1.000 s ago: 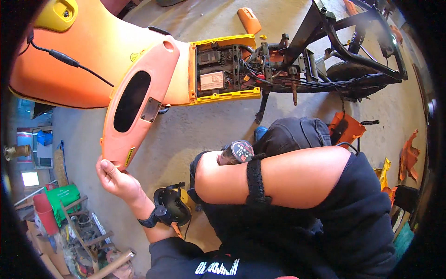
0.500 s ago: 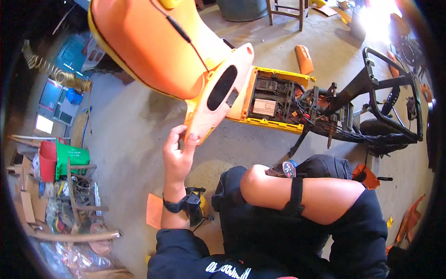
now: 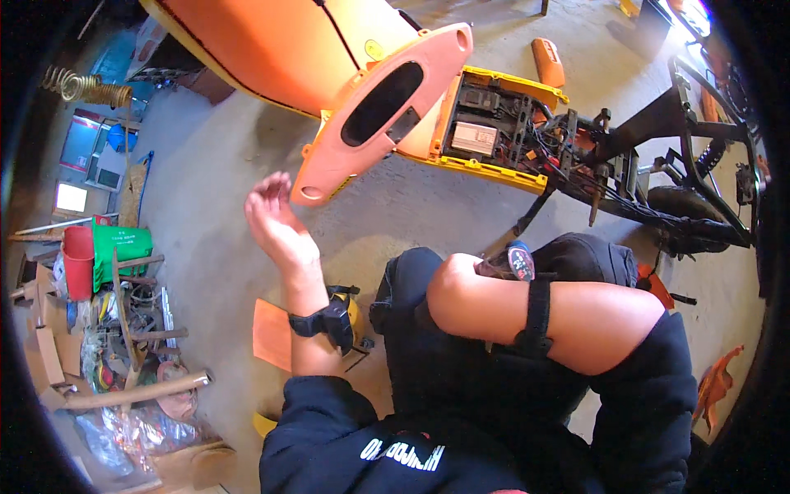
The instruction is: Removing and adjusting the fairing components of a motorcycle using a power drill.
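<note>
My left hand is raised with its fingers loosely bent and apart, holding nothing. It is just beside the lower end of a long orange plastic scooter panel, which has a black oval middle. Behind that panel, a large curved orange body cover leans over the floor. My right arm lies bent across my knees, and my right hand turns down so that its fingers are hidden. A dark item with a round, blue-rimmed end shows against it; its kind is unclear.
A stripped scooter frame with cables joins a yellow-edged bay of electrical parts. A small orange cover lies beyond. At left are a green bucket, a red bucket, cardboard and scraps. An orange sheet lies near my left forearm.
My left hand has let go of the orange panel's lower end and drawn off to the left. The right arm stays across my knees. The whole view has shifted slightly.
</note>
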